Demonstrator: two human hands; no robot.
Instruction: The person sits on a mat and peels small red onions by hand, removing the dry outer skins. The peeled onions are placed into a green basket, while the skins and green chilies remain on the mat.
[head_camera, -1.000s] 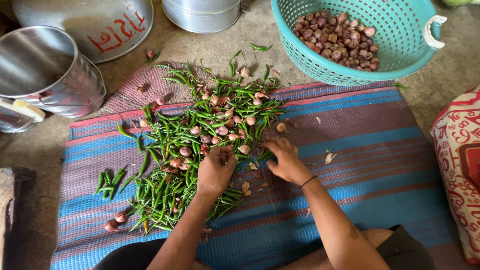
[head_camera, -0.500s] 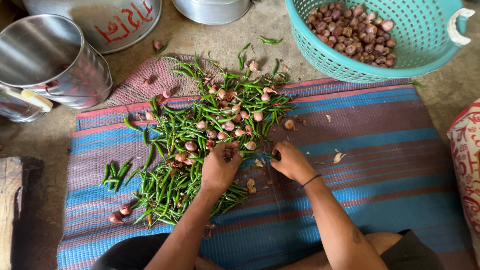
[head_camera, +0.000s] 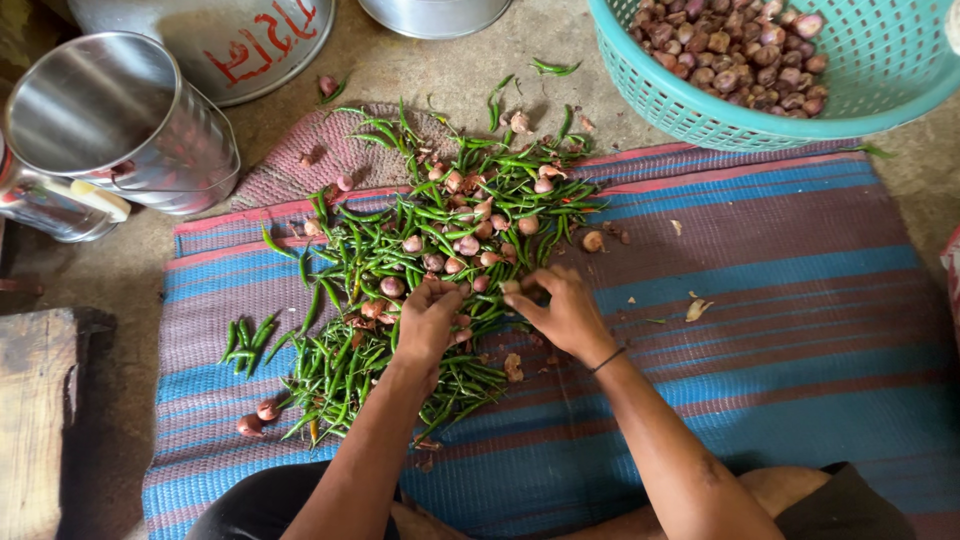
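A heap of green chillies (head_camera: 400, 300) mixed with small reddish shallots (head_camera: 467, 245) lies on a striped blue, purple and pink mat (head_camera: 780, 330). My left hand (head_camera: 428, 318) rests on the heap with its fingers curled into the chillies and shallots. My right hand (head_camera: 560, 305) sits just to its right at the heap's edge, fingers pinched toward the left hand; what it pinches is too small to tell. A dark band circles my right wrist.
A turquoise plastic basket (head_camera: 700, 125) holding many shallots stands at the top right. Steel pots (head_camera: 110, 120) stand at the top left, and a larger metal pan (head_camera: 250, 50) sits behind them. A wooden block (head_camera: 35, 420) lies at the left edge. Loose peels dot the mat.
The view has shifted, so the heap sits slightly higher and to the right. Both hands have stayed close together at the heap's near edge, working among the chillies.
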